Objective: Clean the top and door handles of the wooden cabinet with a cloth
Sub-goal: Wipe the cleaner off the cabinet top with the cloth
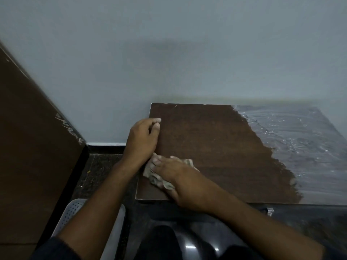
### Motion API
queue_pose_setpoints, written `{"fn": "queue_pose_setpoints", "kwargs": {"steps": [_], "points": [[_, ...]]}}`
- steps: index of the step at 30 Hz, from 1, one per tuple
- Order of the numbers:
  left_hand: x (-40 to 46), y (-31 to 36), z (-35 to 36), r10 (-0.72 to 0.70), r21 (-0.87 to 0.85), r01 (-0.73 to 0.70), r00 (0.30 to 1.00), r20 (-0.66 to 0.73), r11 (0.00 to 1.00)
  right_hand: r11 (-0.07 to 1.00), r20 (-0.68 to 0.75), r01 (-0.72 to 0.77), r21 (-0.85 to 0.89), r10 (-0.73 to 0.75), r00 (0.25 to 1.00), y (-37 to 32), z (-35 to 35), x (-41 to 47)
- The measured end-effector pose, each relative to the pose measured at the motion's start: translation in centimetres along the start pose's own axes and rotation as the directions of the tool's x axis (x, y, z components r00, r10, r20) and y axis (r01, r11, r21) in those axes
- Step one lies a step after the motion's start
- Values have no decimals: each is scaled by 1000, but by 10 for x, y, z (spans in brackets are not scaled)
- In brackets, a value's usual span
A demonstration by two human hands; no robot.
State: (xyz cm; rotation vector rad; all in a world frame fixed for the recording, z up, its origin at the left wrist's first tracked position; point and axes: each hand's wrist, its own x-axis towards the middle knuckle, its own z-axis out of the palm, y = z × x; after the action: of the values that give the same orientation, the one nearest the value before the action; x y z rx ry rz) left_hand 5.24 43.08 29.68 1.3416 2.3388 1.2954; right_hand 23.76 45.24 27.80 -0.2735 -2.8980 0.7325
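Head view, right hand [176, 177] pressing cloth [155, 178] near cabinet top [216, 143] left edge, left hand [143, 139] loosely curled

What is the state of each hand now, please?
Left hand: fingers loosely curled, holding nothing, resting at the left edge of the cabinet top.
Right hand: on the cloth, pressing it on the cabinet top.

– Cabinet top [216, 139]?
– Against wall [169, 53]. Cloth [155, 177] on near-left corner, under right hand [180, 177]; left hand [143, 139] at left edge, behind cloth.
– Left of cabinet?
– Basket [73, 212], floor level.
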Motion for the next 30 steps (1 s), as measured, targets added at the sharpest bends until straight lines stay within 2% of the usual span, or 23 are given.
{"fn": "queue_pose_setpoints", "kwargs": {"steps": [1,3,5,7,9,11,13,15,17,19,20,21,23,25,27,30], "points": [[-4,-1,1,11,24,-12,1000,19,1000,1000,-9,-27,16,27,1000,11,-7,-11],[-13,-1,2,49,60,-52,997,52,997,979,-108,-199,45,203,973,38,-27,-20],[-22,2,2,71,64,-76,995,66,995,923,-230,-384,37,382,895,59,-45,-14],[-29,8,4,75,64,-81,994,84,995,891,-294,-454,19,439,849,53,-45,-2],[-33,13,7,88,75,-96,990,108,993,910,-267,-413,28,405,874,31,-28,-4],[-35,16,10,118,99,-130,985,124,987,954,-200,-298,23,297,934,9,-9,-27],[-37,18,11,139,117,-154,982,130,981,974,-182,-225,26,226,957,11,-10,-53],[-40,19,12,147,132,-166,979,139,977,945,-248,-324,47,326,912,35,-30,-63],[-44,23,13,153,140,-174,977,149,975,870,-334,-490,52,477,813,58,-50,-64],[-48,26,13,155,131,-173,978,136,976,806,-388,-588,66,564,729,52,-49,-58],[-49,28,14,159,123,-175,979,127,977,805,-392,-589,73,566,725,38,-41,-56],[-50,27,13,161,117,-175,980,119,978,842,-377,-532,85,522,765,21,-25,-53],[-51,28,13,163,110,-176,980,118,978,938,-271,-341,58,344,899,-11,5,-63],[-52,27,13,150,108,-164,980,127,981,965,-204,-260,29,261,944,-6,5,-74],[-55,27,14,151,110,-166,979,138,980,935,-261,-347,74,354,898,24,-20,-83],[-60,30,17,160,103,-175,977,143,979,827,-354,-559,58,541,763,65,-57,-102]]}}
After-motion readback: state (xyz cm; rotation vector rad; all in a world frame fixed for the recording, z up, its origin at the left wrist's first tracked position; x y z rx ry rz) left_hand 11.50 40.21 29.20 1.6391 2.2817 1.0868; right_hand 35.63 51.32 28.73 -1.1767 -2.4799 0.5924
